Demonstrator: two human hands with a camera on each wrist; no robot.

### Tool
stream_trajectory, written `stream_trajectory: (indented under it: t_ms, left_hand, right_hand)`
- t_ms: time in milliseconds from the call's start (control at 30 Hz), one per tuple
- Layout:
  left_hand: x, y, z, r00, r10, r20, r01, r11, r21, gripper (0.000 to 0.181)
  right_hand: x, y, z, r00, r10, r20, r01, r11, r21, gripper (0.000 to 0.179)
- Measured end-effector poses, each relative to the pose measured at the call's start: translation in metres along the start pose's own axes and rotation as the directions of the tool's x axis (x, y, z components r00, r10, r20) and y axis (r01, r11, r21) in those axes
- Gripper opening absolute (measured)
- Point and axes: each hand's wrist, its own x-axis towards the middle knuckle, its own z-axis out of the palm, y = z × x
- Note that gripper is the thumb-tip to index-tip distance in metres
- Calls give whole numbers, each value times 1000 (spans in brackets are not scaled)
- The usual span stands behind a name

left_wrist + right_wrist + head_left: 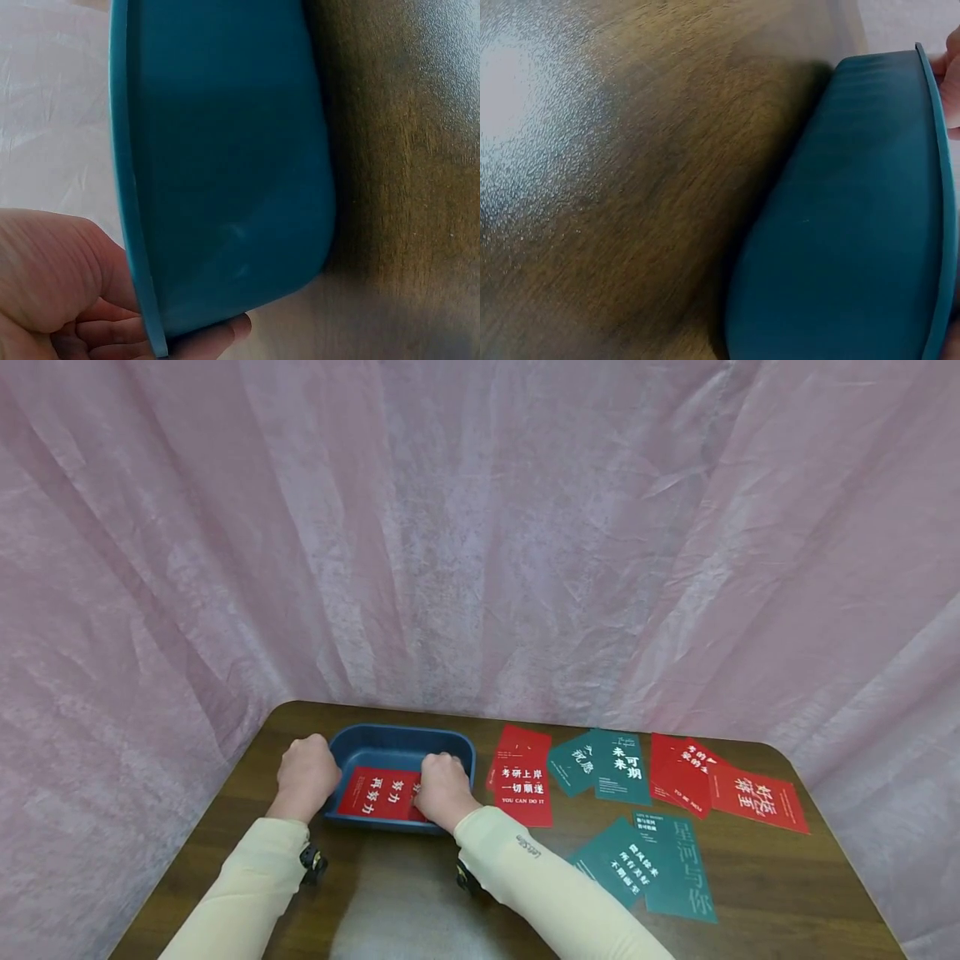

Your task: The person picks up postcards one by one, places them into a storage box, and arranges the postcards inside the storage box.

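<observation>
A blue plastic tray [405, 732] stands on the wooden table, left of centre. My left hand [309, 775] grips its left end; in the left wrist view that hand [60, 281] has its thumb and fingers on both sides of the rim. Inside the tray lies a red card [382, 793] with white characters. My right hand [444, 789] is curled over the card's right end, at the tray's right side, and appears to pinch it. Its fingertips are hidden. The right wrist view shows mainly the tray's outer wall [847, 225].
Right of the tray, a red card [525, 777] lies close by. Green cards [622, 767] and further red cards [759, 799] overlap along the back. More green cards [678, 868] lie nearer, beside my right forearm. A pink curtain [480, 527] hangs behind the table.
</observation>
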Motion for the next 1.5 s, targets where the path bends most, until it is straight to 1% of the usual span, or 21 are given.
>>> stream_trajectory:
  t_ms: [133,233,367,500,600,667,767,833,933,1033,1133,1200,1300,1400,1500]
  left_hand:
    - [1,-1,0,1000,0,-6,0,1000,9,30]
    - [1,-2,-1,1000,0,-9,0,1000,13,30]
    - [1,-3,-1,1000,-7,-4,7,1000,14,30]
    - [1,-4,-2,1000,-2,-2,2,1000,12,30]
    - [2,-4,-3,1000,19,-24,-19,1000,18,27]
    - [2,-4,-3,999,25,-35,-25,999,20,25]
    - [2,-5,-2,999,28,-42,-27,999,20,24]
    - [2,-6,-2,999,25,-35,-24,1000,17,25]
    - [2,-7,-3,999,26,-35,-26,1000,18,26]
    - [2,-10,-3,1000,19,-25,-19,1000,15,26]
    - [2,-12,-4,1000,9,-14,-8,1000,13,27]
    - [1,-13,-4,1000,2,-5,-2,1000,12,27]
    - [0,-14,-3,1000,0,-3,0,1000,10,26]
    - [-1,-14,-2,1000,0,-5,0,1000,8,24]
    - [0,-14,-2,1000,-2,-9,3,1000,11,25]
  right_hand:
    - [1,-1,-8,999,-46,-7,47,998,29,37]
    - [0,-1,-22,995,-92,-41,94,993,73,31]
    - [1,5,-50,983,-136,-123,153,979,134,35]
    - [6,25,-79,963,-162,-216,198,967,158,36]
    - [9,44,-95,950,-167,-263,216,962,170,36]
    - [11,57,-103,946,-163,-280,218,960,178,36]
    - [12,75,-110,949,-142,-280,199,962,188,39]
    - [12,86,-111,957,-126,-261,178,966,187,42]
    - [13,99,-109,973,-99,-211,139,972,187,48]
    - [14,109,-102,989,-67,-135,90,980,176,53]
    - [17,118,-91,998,-33,-55,41,988,149,59]
    - [18,124,-84,1000,-25,-8,26,992,124,62]
    - [18,132,-78,998,-35,57,30,995,96,60]
    - [18,137,-75,992,-45,115,35,995,88,57]
    - [18,139,-71,988,-47,150,36,996,78,62]
